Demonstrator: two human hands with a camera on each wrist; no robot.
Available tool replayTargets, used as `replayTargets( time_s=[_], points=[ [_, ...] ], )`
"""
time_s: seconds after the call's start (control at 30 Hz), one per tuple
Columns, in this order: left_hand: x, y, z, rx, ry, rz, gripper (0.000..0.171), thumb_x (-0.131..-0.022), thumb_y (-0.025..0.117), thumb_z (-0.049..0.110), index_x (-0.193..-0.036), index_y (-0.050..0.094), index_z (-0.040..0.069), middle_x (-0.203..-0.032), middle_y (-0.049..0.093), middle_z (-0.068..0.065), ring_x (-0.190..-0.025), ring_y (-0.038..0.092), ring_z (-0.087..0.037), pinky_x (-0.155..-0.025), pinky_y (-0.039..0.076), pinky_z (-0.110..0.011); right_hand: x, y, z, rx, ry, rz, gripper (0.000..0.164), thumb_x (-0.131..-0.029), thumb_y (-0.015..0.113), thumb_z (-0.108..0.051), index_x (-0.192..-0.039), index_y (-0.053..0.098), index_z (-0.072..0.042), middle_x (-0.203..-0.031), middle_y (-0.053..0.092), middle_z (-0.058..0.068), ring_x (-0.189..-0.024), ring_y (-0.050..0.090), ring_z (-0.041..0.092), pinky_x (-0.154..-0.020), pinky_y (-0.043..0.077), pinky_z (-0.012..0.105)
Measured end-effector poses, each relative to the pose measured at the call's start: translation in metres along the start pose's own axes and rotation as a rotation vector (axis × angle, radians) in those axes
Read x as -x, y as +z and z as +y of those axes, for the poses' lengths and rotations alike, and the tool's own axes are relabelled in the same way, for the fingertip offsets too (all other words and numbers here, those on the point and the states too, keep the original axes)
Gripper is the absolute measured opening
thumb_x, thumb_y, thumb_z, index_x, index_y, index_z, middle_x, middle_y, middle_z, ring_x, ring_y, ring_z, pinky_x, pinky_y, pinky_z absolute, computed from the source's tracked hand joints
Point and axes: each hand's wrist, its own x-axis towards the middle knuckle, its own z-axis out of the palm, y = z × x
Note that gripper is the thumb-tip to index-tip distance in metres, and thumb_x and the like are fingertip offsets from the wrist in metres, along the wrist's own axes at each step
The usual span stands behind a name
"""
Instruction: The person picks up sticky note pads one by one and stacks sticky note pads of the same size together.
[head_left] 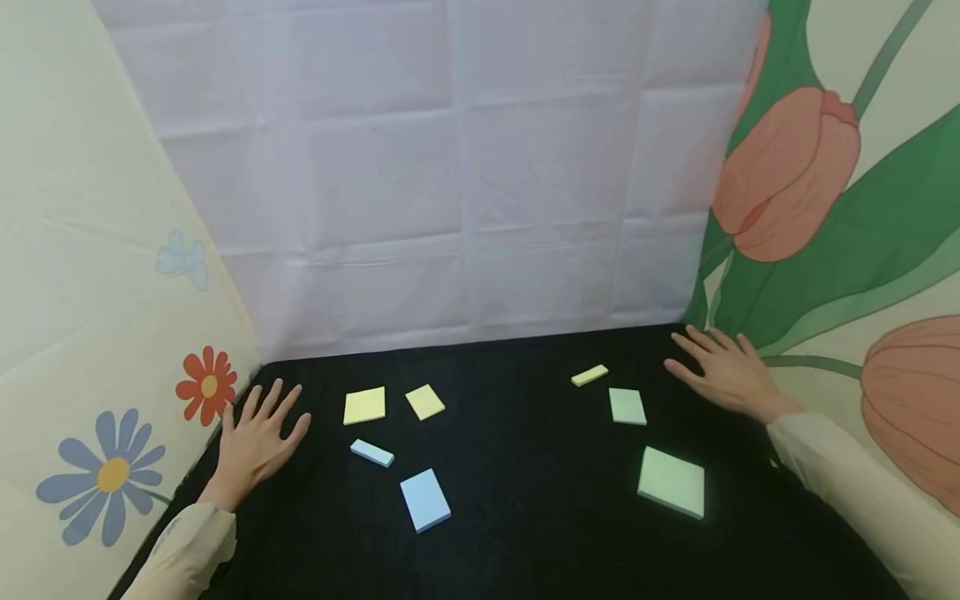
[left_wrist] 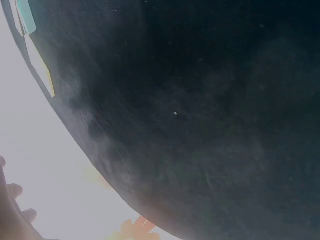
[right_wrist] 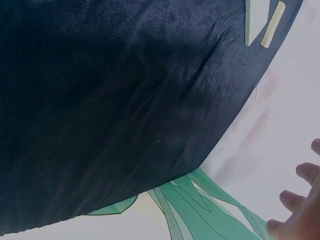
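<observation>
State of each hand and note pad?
left hand: fingers spread, empty
right hand: fingers spread, empty
large yellow pad: flat, unheld
small yellow pad: flat, unheld
narrow yellow pad: flat, unheld
narrow blue pad: flat, unheld
wide blue pad: flat, unheld
small green pad: flat, unheld
large green pad: flat, unheld

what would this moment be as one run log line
left hand: holds nothing | right hand: holds nothing | black tabletop: yellow pads, blue pads, green pads, all lying apart
</observation>
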Motion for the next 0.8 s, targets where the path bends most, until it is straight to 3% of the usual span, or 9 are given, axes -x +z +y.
replayTargets(
  time_s=[0.63,0.8],
  points=[
    [0.002,0.003,-0.001,0.003,0.000,0.029,0.069,-0.098,0.042,0.059,-0.148,0.043,0.011,-0.153,0.032,-0.026,-0.140,0.020,-0.051,-0.107,0.004,-0.072,-0.002,0.005,-0.013,0.001,-0.001,-0.020,0.075,-0.098,0.046,-0.058,-0.150,0.039,-0.004,-0.153,0.032,0.027,-0.136,0.026,0.053,-0.106,0.012,0.069],
    [0.000,0.006,0.001,-0.008,-0.003,0.027,0.068,-0.097,0.047,0.055,-0.147,0.044,0.010,-0.153,0.032,-0.026,-0.140,0.020,-0.051,-0.107,0.006,-0.072,-0.002,0.006,-0.014,0.002,-0.008,-0.023,0.075,-0.099,0.046,-0.058,-0.149,0.040,-0.004,-0.152,0.033,0.028,-0.135,0.027,0.053,-0.106,0.013,0.069]
  ],
)
